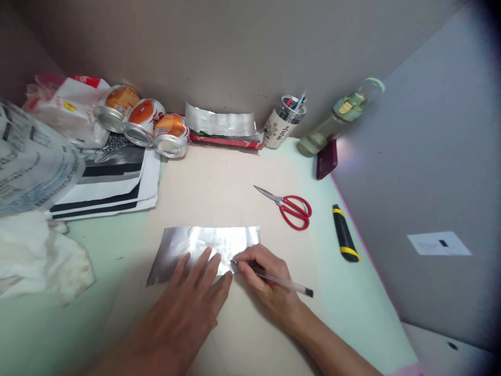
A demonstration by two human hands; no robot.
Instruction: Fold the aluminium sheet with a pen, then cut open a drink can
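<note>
A shiny silver metal sheet (176, 248) lies on a pale board (211, 193) in front of me. My left hand (193, 300) rests with its fingers spread on the sheet's lower edge, holding nothing. In my right hand (272, 282) is a clear pen (289, 284) with a black end cap, its tip touching the sheet near the lower right part. Red-handled scissors (295, 211) lie beyond my right hand, their blades pointing to the upper left. Farther right is a black and yellow cutter (345, 235).
Several cut cans, one being this can (171, 136), lie at the back left above printed papers (151, 180). A metal strip (221, 124), a pen cup (282, 122), a green bottle (329, 122) and a dark red box (327, 159) line the back. A white cloth (39, 256) lies left.
</note>
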